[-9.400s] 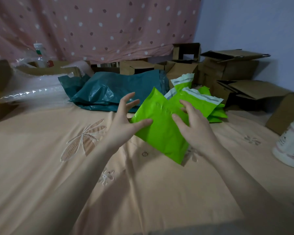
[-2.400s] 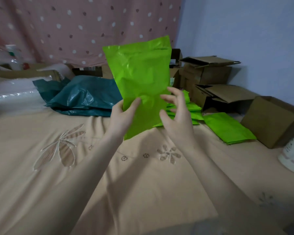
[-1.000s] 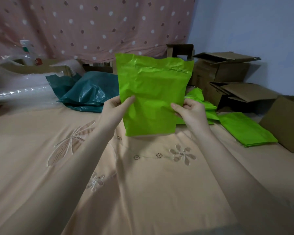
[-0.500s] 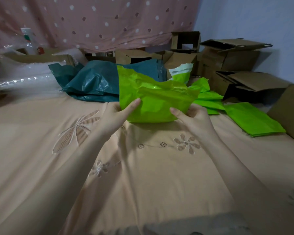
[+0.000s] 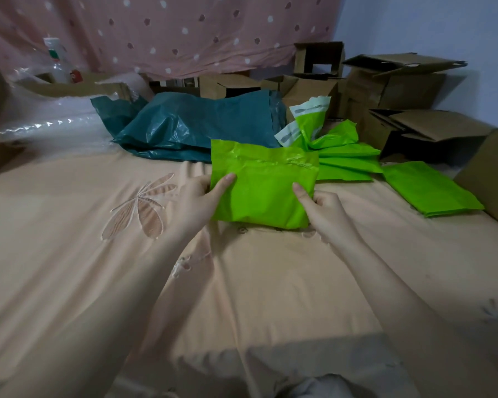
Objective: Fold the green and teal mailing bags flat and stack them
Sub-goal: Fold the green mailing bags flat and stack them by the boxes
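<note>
- At the centre of the frame, a folded green bag [image 5: 263,185] is held just above the bed [image 5: 69,254].
- The left hand [image 5: 197,201] grips its left edge, thumb on top; the right hand [image 5: 324,206] pinches its right edge.
- Loose green bags [image 5: 345,156] lie behind it, a flat folded one [image 5: 429,191] at the right.
- Teal bags [image 5: 190,124] are heaped at upper centre.

Both bare forearms reach forward from the lower edge of view, converging toward the middle. The left hand [image 5: 197,202] has its thumb laid forward on top and its fingers tucked out of sight. The right hand [image 5: 324,208] mirrors it, thumb up, fingers curled under in a pinching grip.
</note>
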Available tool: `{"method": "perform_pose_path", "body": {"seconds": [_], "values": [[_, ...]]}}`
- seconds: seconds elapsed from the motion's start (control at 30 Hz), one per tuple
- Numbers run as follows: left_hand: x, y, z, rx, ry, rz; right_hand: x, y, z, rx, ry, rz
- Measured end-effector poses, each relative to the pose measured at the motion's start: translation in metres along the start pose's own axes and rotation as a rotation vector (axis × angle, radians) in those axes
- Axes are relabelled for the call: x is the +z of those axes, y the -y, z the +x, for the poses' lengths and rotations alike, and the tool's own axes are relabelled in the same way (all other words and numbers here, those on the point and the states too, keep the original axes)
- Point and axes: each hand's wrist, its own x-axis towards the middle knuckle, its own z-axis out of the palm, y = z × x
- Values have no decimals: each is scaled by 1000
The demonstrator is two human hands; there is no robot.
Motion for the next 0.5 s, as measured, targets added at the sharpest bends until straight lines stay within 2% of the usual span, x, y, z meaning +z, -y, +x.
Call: {"method": "perform_pose_path", "body": {"seconds": [0.23,0.5], "values": [[8,12,0,-74,-12,226,0,-17,5,-91,-23,-160],[13,10,5,-46,-14,304,4,-2,14,-125,-143,-101]]}}
